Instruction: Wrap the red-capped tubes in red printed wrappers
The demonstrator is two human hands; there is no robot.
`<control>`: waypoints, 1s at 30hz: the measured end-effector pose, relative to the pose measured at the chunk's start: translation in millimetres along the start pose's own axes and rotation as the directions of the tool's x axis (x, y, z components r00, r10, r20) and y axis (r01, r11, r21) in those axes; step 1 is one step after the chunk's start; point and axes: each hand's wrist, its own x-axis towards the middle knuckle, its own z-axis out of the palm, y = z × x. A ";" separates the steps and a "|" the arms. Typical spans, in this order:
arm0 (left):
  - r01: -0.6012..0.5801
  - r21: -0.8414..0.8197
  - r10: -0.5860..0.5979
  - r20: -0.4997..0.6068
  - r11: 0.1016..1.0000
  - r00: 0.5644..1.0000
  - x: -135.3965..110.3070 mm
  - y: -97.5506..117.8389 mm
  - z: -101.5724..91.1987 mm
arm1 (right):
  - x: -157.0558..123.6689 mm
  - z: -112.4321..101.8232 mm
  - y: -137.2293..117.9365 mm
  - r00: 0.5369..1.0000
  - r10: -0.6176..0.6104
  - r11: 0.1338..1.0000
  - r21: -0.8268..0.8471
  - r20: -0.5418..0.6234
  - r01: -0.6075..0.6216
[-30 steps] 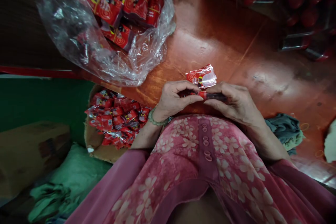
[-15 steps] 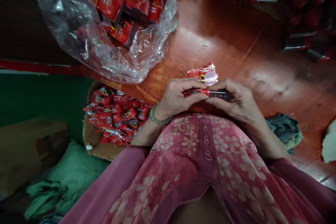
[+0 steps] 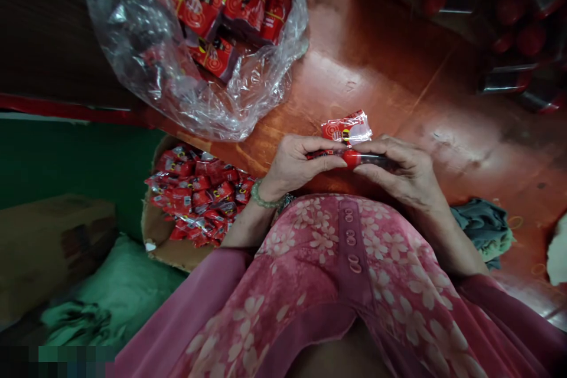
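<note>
Close to my body, a dark see-through bottle (image 3: 376, 159) with a rounded red cap (image 3: 352, 158) lies sideways between my hands. My right hand (image 3: 401, 168) is closed round its dark body, thumb below and fingers above. My left hand (image 3: 295, 165) pinches a red printed plastic sleeve (image 3: 319, 155) against the cap end; how far the sleeve covers the cap is hidden by the fingers. Just beyond my fingertips, a few flat red printed sleeves (image 3: 339, 131) rest on the reddish-brown table (image 3: 390, 94).
A clear plastic bag (image 3: 261, 94) holding banded red sleeve bundles (image 3: 199, 9) sits at upper left. Below it stands a cardboard box (image 3: 153, 248) of red-wrapped pieces (image 3: 204, 195). More red-capped bottles (image 3: 509, 77) lie at upper right. A dark cloth (image 3: 481, 224) is by my right forearm.
The red cap shows more between my hands, and my left fingers have drawn slightly left off it with the sleeve. My right hand keeps its hold. The whole view has shifted a little.
</note>
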 end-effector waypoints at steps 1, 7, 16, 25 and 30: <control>-0.003 -0.004 0.003 0.002 1.000 1.000 0.1 -0.2 0.6 | 0.5 -1.1 -0.7 1.000 -0.011 1.000 0.000 0.016 0.011; -0.019 -0.004 0.020 0.057 1.000 0.998 0.2 0.5 4.0 | 6.1 -11.4 -10.0 0.988 0.002 0.999 -0.054 0.155 0.007; 0.022 -0.046 -0.017 0.107 0.999 0.994 2.8 -2.0 1.9 | 18.6 -29.6 -13.4 0.916 0.106 0.993 -0.086 0.387 -0.078; 0.188 -0.105 -0.166 0.193 0.977 0.967 7.9 -0.1 4.5 | 30.1 -27.6 -14.5 0.899 -0.042 0.980 -0.155 0.436 0.122; 0.178 -0.104 -0.163 0.142 0.979 0.976 9.7 -1.5 4.2 | 20.2 -20.0 -7.0 0.959 -0.123 0.982 -0.106 0.256 0.154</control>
